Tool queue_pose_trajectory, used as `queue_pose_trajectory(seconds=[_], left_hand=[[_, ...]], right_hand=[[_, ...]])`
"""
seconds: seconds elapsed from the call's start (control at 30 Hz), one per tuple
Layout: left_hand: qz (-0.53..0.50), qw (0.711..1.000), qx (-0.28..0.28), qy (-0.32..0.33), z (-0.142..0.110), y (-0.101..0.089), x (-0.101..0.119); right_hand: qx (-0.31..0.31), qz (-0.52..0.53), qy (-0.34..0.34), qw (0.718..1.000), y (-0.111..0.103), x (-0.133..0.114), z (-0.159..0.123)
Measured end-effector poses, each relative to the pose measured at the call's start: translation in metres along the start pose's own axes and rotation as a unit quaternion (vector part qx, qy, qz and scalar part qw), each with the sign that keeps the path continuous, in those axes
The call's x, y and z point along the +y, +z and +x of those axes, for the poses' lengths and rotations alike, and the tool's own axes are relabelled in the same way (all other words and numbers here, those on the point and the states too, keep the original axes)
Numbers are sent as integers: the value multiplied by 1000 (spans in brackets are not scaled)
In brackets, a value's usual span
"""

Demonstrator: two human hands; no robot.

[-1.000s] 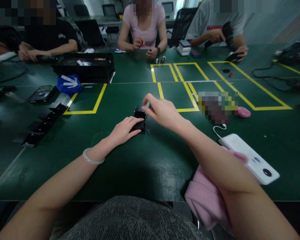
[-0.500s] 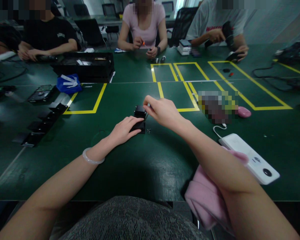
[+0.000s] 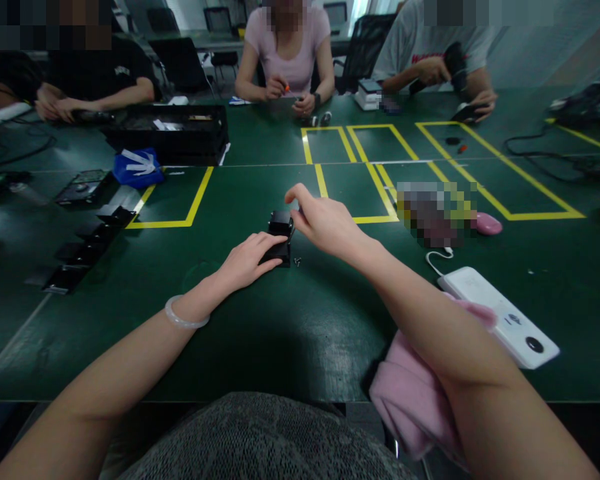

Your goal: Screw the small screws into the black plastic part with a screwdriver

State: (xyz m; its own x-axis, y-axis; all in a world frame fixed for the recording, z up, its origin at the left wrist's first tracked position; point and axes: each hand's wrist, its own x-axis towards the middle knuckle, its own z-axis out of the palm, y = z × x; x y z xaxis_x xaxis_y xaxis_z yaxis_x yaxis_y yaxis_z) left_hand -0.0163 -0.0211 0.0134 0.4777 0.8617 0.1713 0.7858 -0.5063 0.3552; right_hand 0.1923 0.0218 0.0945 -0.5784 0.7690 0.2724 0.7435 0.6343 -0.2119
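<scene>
In the middle of the table my left hand [image 3: 253, 257] lies over a small black part [image 3: 281, 220], its fingers and thumb holding the part against the surface. The part has a raised block at its far end; my fingers cover much of the rest. My right hand [image 3: 323, 217] is bent above the part's right edge, with the index finger lifted and curled. A thin tool shaft seems to run down from its closed fingers to the part; the handle is hidden, so the exact tool cannot be made out. Several tiny screws [image 3: 297, 262] lie just right of the part.
Similar black parts [image 3: 87, 247] stand in a row at left, near a blue pouch [image 3: 137, 167] and a black box [image 3: 180, 137]. A white power bank [image 3: 497, 317] and pink cloth [image 3: 410, 393] are by my right forearm. Co-workers sit across the table.
My right index finger has lifted slightly and curled differently, and the hand has shifted a little. My left hand and the black part have stayed in place.
</scene>
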Motion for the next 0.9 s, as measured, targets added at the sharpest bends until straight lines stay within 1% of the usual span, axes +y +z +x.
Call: queue_pose_trajectory(seconds=[0.23,0.4,0.6,0.8,0.9], left_hand=[[-1,1000,-1,-4,0,0,1],[-8,1000,4,1,0,-1,1],[-2,1000,2,0,0,0,1],[3,1000,7,7,0,1,-1],[3,1000,7,7,0,1,-1]], right_hand=[[-21,-18,8,1000,-3,-3,0],[-12,2,3,1000,-2,-2,0],[-15,-17,4,1000,-1,-2,1],[-8,-2,-5,1000,-1,-2,0],[-14,-8,-6,1000,-2,-2,0]])
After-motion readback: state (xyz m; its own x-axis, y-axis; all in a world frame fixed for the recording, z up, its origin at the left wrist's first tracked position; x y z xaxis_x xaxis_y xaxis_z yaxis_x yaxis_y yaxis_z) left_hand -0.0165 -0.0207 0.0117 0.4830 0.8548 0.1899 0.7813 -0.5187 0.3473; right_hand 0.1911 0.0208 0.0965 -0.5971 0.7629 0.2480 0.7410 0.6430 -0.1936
